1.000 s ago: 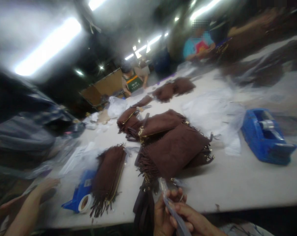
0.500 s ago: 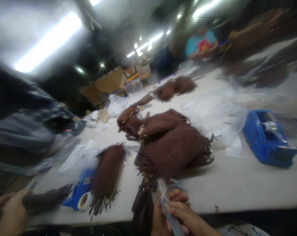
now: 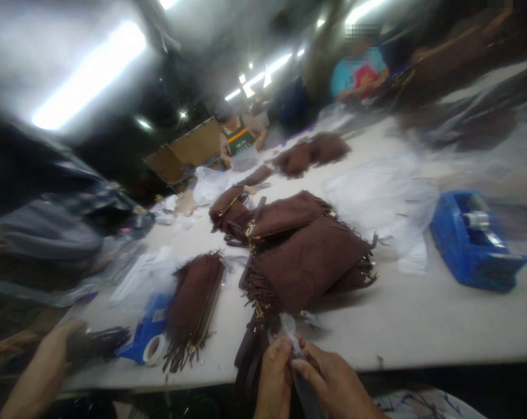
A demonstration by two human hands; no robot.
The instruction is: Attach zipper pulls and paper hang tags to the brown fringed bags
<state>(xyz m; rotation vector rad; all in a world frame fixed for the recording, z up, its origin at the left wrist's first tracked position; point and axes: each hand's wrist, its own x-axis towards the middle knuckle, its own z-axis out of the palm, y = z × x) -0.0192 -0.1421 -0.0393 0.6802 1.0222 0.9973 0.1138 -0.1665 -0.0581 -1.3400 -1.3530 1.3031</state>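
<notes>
My left hand (image 3: pixel 272 372) and my right hand (image 3: pixel 326 372) are close together at the table's front edge, both closed on a clear plastic sleeve (image 3: pixel 288 325). Its upper end sticks out above my fingers, and a greyish length hangs down between my hands. Whether a strap runs inside it, I cannot tell. Just beyond lies a brown fringed bag (image 3: pixel 309 265) with gold clasps, on top of another bag. Dark brown straps (image 3: pixel 249 355) hang from its near corner over the table edge, beside my left hand.
A fringed bag with a gold zip (image 3: pixel 194 299) lies left, beside a blue tape dispenser (image 3: pixel 147 334). Another blue dispenser (image 3: pixel 473 238) stands right, near white plastic bags (image 3: pixel 385 192). A co-worker's arm (image 3: pixel 45 364) reaches in at left; other people (image 3: pixel 361 75) work at the far side.
My fingers have shifted on the plastic sleeve, my left hand now pinching it from above. At left, the co-worker's hand has moved right and up with a dark fringed item.
</notes>
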